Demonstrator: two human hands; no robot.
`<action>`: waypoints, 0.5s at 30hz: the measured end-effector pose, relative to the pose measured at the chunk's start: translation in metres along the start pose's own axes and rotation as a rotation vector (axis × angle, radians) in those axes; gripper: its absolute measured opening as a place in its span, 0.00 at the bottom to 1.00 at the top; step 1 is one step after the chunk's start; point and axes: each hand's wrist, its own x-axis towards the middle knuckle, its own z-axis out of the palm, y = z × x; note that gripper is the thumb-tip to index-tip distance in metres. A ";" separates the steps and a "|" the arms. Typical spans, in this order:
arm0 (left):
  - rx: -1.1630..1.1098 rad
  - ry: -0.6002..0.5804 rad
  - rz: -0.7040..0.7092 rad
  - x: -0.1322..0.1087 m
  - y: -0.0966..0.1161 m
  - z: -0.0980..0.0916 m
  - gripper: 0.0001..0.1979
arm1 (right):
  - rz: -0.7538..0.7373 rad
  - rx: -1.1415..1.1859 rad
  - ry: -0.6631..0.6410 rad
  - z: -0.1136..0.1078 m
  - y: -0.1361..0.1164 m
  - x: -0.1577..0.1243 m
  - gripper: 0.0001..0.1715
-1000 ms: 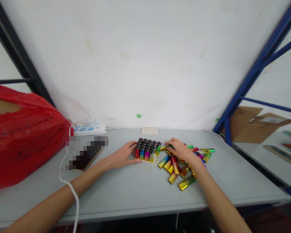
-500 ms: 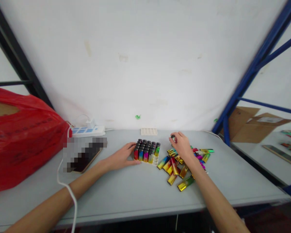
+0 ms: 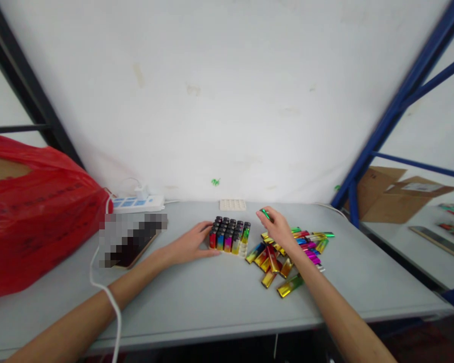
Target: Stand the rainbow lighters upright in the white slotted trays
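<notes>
Rows of upright lighters (image 3: 227, 237) with black tops stand in a white tray (image 3: 243, 250), whose uncovered slots show at the right front corner. My left hand (image 3: 192, 244) rests at the tray's left side, thumb and fingers spread around its corner and touching it. Up and to the right of the tray, my right hand (image 3: 276, 224) pinches a green shiny lighter (image 3: 265, 215) above the table. Beneath and beside my right wrist lies a loose pile of metallic coloured lighters (image 3: 272, 259).
Behind the tray, a second white tray (image 3: 232, 204) lies near the wall. A dark phone (image 3: 136, 247), a power strip (image 3: 138, 203), a white cable (image 3: 111, 300) and a red bag (image 3: 41, 217) are on the left. A blue frame (image 3: 353, 194) stands at right.
My right hand has moved a little left, towards the tray, and more of the green lighter shows in its fingers. My left hand has stayed at the tray.
</notes>
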 end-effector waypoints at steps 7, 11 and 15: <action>-0.009 -0.003 -0.008 0.000 -0.002 0.002 0.40 | 0.001 -0.087 0.095 0.018 -0.012 -0.006 0.34; -0.010 -0.002 0.001 0.000 -0.003 0.002 0.39 | 0.013 -0.140 0.146 0.021 -0.018 -0.008 0.31; -0.001 -0.010 -0.001 0.000 -0.003 0.001 0.39 | -0.015 -0.168 0.188 0.018 -0.019 -0.008 0.26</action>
